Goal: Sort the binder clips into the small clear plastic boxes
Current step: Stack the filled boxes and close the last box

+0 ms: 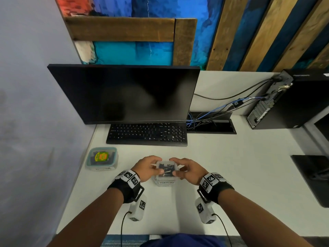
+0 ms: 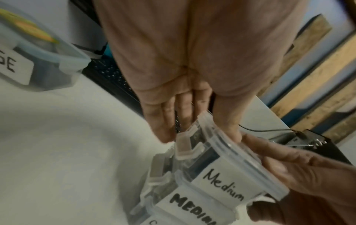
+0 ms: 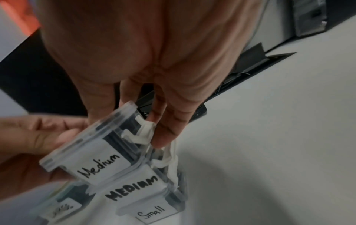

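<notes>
A small clear box labelled "Medium" (image 1: pixel 167 168) is held lifted and tilted between both hands, directly above a stack of like boxes (image 1: pixel 164 182) on the tabletop (image 1: pixel 231 175), centre-front of the person. The left hand (image 1: pixel 147 167) is curled round the box's left side, thumb on the lid edge, fingers (image 2: pixel 163 121) by the side latch; the right hand (image 1: pixel 188 170) pinches the right side, fingertips (image 3: pixel 163 134) at the white latch tab (image 3: pixel 140 134). The box lies w/ its labelled face toward the person, both hands equally near, so the coming move is judged to turn on the latches at either end. Below, boxes marked "MEDIUM" (image 3: pixel 134 190) and "Small" (image 3: pixel 152 213) are seen. Black binder clips (image 1: pixel 165 171) show through the lid; count can't be told. Farther left a larger container (image 1: pixel 102 158) sits, label cut off. Whether the lid is latched can't be made out; wrist views are blurred
</notes>
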